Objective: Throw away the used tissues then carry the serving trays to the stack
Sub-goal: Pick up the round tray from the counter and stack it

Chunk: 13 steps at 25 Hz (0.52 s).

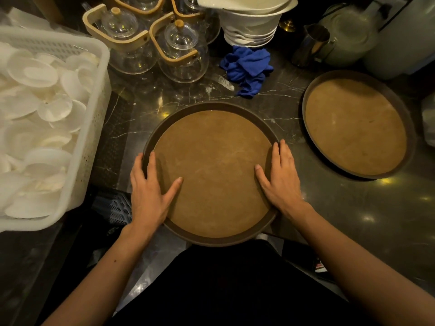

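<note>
A round brown serving tray with a dark rim lies on the dark marble counter right in front of me, its near edge past the counter's edge. My left hand grips the tray's left rim, thumb resting on the tray floor. My right hand holds the right rim in the same way. A second, matching round tray lies on the counter to the right, untouched and with nothing on it. No tissues are visible.
A white plastic basket full of white dishes stands at the left. Glass teapots with wooden handles, a stack of white bowls, a crumpled blue cloth and a steel jug crowd the back.
</note>
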Tool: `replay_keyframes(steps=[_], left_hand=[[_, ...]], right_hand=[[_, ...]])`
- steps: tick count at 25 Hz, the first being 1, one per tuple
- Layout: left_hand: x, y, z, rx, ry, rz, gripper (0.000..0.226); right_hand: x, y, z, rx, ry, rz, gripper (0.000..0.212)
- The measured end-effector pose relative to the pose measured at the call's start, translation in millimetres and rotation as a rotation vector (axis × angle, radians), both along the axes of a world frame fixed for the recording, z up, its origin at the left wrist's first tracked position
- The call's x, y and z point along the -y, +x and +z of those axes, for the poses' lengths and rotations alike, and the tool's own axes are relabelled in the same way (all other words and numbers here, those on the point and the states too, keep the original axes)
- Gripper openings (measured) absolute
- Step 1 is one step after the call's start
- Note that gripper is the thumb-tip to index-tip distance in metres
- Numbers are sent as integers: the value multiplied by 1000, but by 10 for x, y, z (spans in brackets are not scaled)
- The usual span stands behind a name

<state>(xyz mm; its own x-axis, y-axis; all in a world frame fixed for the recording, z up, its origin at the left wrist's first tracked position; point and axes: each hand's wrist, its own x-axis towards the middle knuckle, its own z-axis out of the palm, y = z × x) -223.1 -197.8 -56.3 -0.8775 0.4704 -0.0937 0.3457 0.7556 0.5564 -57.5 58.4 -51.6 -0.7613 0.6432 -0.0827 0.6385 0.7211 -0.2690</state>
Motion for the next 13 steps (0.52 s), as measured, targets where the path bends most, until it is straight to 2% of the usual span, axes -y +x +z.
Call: replay_keyframes(steps=[3,8,13], left_hand=[[-1,17,44,-14,-26,-7,90],[-141,209,213,-170,-75,-5,79],[-928,742,507,-176,16,-102,69]], right_hand=[[-29,18,-12,-23,-28,23,74],[-273,220,62,-86,-46,149,69],[-874,737,202,-180,-1,129,64]])
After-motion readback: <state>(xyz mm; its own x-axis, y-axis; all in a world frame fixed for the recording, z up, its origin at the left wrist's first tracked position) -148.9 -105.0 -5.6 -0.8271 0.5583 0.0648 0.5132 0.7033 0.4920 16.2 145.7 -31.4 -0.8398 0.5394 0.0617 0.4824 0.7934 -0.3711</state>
